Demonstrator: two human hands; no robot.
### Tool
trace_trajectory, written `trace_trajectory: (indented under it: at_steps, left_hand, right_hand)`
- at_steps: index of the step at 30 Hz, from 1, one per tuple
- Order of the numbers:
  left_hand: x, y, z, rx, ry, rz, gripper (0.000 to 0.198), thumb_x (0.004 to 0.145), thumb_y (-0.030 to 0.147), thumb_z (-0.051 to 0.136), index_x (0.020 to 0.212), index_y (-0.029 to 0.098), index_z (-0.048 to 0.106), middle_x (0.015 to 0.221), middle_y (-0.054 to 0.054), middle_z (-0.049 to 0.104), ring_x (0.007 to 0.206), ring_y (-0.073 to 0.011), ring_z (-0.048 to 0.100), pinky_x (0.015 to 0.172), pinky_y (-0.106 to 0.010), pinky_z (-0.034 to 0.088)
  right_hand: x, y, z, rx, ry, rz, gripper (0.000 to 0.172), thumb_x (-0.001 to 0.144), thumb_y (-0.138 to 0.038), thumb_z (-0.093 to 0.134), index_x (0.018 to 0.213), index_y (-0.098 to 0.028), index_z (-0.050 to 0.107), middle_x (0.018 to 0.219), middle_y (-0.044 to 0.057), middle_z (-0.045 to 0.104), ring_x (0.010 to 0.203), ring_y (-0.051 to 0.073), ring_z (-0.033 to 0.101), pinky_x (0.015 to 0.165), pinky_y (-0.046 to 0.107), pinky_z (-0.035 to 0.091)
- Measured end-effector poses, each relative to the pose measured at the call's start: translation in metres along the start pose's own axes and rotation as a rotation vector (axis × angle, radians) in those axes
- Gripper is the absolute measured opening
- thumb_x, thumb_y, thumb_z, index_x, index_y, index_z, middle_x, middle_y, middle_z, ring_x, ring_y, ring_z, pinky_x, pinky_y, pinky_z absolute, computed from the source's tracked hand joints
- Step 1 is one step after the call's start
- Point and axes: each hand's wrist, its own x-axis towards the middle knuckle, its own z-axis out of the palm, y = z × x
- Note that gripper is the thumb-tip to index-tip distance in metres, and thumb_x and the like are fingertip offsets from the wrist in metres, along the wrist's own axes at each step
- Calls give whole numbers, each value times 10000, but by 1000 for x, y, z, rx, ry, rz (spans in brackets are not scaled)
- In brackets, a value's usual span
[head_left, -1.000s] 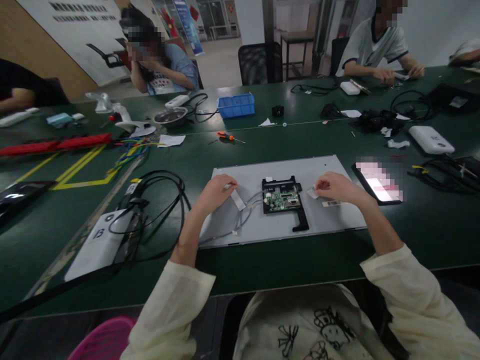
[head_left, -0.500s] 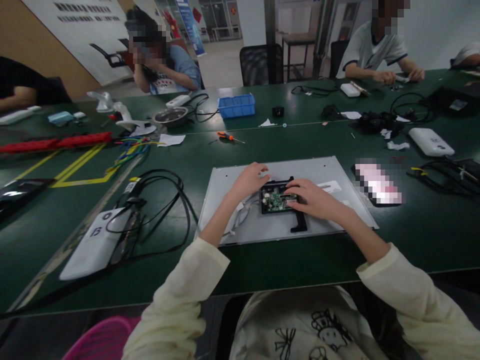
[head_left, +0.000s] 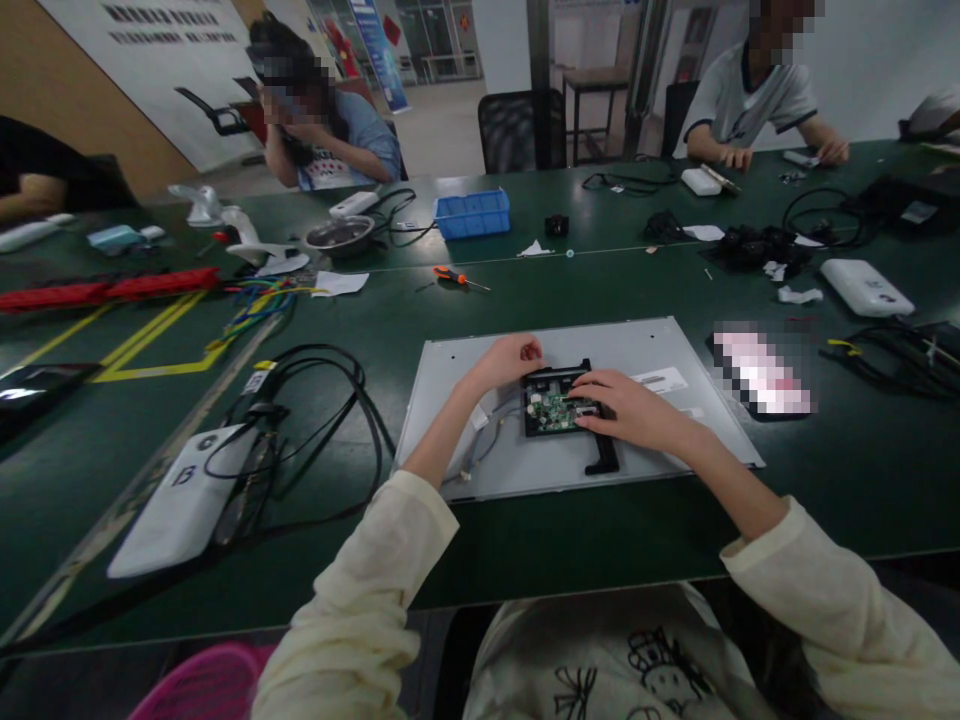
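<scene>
Supporting everything, green table (head_left: 540, 550): bearing the work close to the near edge
Grey panel (head_left: 622, 350): lying flat on the table, a little askew to the near edge; seemingly settled as the base of the work
Black frame (head_left: 602, 452): resting on the panel, near the middle; looking placed, though too small in view to tell whether fastened
Right hand (head_left: 619, 405): half open, with fingers and thumb spread over the right part of the frame; apparently touching or steadying, grip impossible to confirm
Left hand (head_left: 510, 360): curled at the fingers just beside the upper left corner of the frame; cannot tell whether pinching anything
Grey cables (head_left: 491, 440): trailing left from the frame across the panel; looking loose towards the near edge, so probably left to deal with
Green circuit board (head_left: 553, 408): sitting inside the frame, partly covered on the right; seemingly seated already
Orange screwdriver (head_left: 450, 275): lying beyond the panel, well apart from both hands, not in use
White sticker (head_left: 660, 381): lying on the panel, right of the frame, apparently done with
</scene>
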Motion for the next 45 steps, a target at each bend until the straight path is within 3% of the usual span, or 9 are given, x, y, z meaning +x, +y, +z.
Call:
trace_trajectory:
  at_steps: [11, 20, 29, 34, 37, 45]
  left_hand:
    - [-1, 2, -8, 81, -53, 23, 144, 758, 248, 614, 862, 152, 637, 903, -47, 659, 765, -159, 625, 718, -271, 489]
    - [-1, 7, -3, 48, -13, -20, 156, 761, 174, 586, 909, 159, 634, 869, -28, 684, 762, -152, 623, 741, -269, 492]
    - [-3, 10, -9, 124, -69, 20, 216, 743, 228, 598, 918, 133, 680, 896, -61, 698, 753, -172, 636, 729, -279, 491]
    - [-1, 9, -5, 61, -26, -2, 172, 769, 254, 579, 849, 156, 696, 770, -28, 693, 724, -163, 628, 719, -275, 483]
    - [0, 7, -4, 43, 64, -34, 163, 785, 259, 561, 783, 167, 696, 734, -23, 685, 715, -160, 620, 712, -275, 480]
    - [-2, -10, -4, 160, 276, -178, 137, 767, 230, 584, 852, 163, 668, 832, -57, 671, 796, -190, 607, 777, -311, 482]
  right_hand:
    - [0, 0, -2, 22, -10, 2, 408, 906, -434, 540, 1273, -259, 578, 1305, 87, 567, 1208, 270, 514, 1016, 508, 447]
    - [0, -2, -3, 28, -16, 14, 410, 905, -441, 537, 1278, -275, 576, 1308, 82, 568, 1207, 279, 522, 997, 522, 461]
    - [1, 0, -1, -1, -9, -10, 408, 912, -437, 531, 1270, -247, 581, 1301, 93, 570, 1215, 266, 512, 1030, 493, 439]
    - [0, 1, -1, -6, -18, 1, 407, 912, -449, 526, 1272, -266, 576, 1310, 82, 563, 1212, 267, 515, 1019, 502, 448]
    - [0, 1, -1, -2, -20, 4, 415, 913, -454, 521, 1278, -263, 572, 1307, 86, 567, 1214, 271, 510, 1016, 508, 446]
    - [0, 0, -2, 27, -11, 11, 410, 900, -450, 539, 1269, -276, 581, 1305, 78, 570, 1197, 279, 529, 992, 520, 461]
